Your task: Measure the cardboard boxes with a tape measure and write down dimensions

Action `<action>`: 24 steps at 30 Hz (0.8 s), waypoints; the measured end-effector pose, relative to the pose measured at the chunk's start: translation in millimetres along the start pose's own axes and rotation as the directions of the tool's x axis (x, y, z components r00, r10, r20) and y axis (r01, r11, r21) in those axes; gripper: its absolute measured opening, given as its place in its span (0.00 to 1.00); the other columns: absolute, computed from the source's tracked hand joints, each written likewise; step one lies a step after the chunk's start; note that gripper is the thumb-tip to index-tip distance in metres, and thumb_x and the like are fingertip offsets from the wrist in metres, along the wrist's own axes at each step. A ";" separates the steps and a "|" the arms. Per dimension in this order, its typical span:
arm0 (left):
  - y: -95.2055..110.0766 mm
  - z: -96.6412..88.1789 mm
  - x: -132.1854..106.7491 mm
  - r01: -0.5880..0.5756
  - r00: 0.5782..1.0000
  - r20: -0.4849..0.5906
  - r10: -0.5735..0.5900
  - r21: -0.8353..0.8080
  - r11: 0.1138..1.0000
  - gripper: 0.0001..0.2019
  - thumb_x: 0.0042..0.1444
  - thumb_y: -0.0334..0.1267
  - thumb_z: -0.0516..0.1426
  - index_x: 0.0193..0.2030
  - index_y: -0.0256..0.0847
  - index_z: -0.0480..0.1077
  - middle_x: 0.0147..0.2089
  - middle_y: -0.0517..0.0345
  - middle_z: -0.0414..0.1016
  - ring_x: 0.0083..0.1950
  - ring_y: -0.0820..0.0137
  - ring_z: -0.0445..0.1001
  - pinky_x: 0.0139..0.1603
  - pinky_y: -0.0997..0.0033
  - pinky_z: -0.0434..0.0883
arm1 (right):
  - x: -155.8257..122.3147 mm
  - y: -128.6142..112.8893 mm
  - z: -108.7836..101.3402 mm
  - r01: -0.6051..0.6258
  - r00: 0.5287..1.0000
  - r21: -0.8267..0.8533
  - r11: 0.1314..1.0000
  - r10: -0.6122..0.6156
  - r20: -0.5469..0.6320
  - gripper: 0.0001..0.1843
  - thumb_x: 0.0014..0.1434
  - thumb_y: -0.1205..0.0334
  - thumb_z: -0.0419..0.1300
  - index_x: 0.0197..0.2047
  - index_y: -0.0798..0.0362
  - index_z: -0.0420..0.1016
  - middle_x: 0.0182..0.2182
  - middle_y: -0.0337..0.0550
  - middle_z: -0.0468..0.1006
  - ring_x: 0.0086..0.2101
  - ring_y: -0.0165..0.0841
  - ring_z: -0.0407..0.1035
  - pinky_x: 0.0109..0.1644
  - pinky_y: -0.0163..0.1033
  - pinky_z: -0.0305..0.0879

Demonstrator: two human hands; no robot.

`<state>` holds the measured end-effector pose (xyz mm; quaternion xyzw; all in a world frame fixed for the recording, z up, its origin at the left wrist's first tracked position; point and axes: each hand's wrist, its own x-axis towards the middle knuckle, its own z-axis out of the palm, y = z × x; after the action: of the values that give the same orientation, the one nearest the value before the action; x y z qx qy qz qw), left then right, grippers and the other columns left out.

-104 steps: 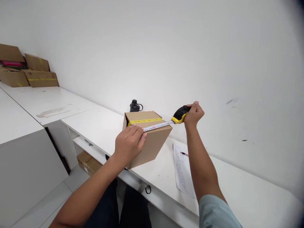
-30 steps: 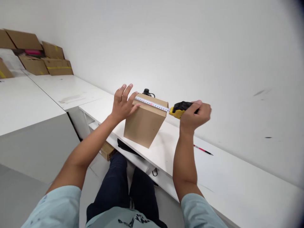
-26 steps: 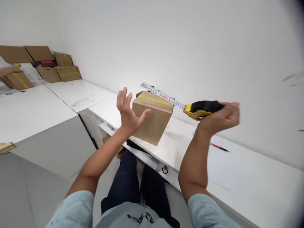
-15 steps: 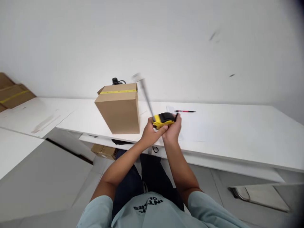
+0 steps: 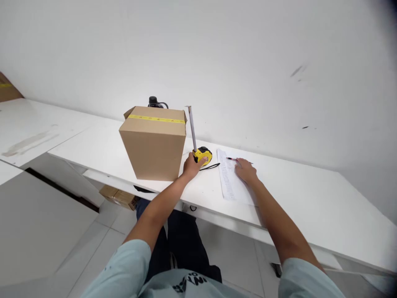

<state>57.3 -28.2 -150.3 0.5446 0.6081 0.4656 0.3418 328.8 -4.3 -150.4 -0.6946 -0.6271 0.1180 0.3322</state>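
Observation:
My left hand [image 5: 191,166] is closed round a yellow and black tape measure [image 5: 203,155] just right of the cardboard box. A length of its blade [image 5: 192,129] sticks up beside the box, and a black wrist strap [image 5: 211,166] trails onto the table. My right hand [image 5: 246,169] rests on sheets of handwritten paper [image 5: 228,182], its fingers closed over a red and black pen [image 5: 230,158]. Both ends of the pen show past the fingers; its middle is hidden. The cardboard box [image 5: 155,155] stands upright with a yellow tape strip across its top.
Behind the box, the black cap of a bottle [image 5: 153,100] shows. Another carton [image 5: 8,92] is at the far left, and a small carton [image 5: 119,196] lies below the white table [image 5: 310,198]. A white wall [image 5: 217,62] rises behind.
My right hand has left the tape measure and moved right, onto the pen and paper. My left hand alone keeps the tape measure, now lower and nearer the box. The view has turned right.

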 end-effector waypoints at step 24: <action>1.1 2.8 10.9 -0.057 0.998 -0.005 0.059 0.205 0.977 0.20 0.55 0.55 0.70 0.41 0.49 0.67 0.39 0.62 0.79 0.44 0.62 0.78 0.47 0.66 0.72 | -8.3 14.7 15.9 0.092 0.954 0.276 0.957 -0.005 -0.301 0.21 0.58 0.41 0.64 0.31 0.45 0.59 0.30 0.39 0.68 0.30 0.35 0.61 0.43 0.46 0.66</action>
<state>58.3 -17.0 -149.2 0.5918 0.6386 0.4134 0.2667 329.7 -7.1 -173.4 -0.6332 -0.5633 0.0935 0.5226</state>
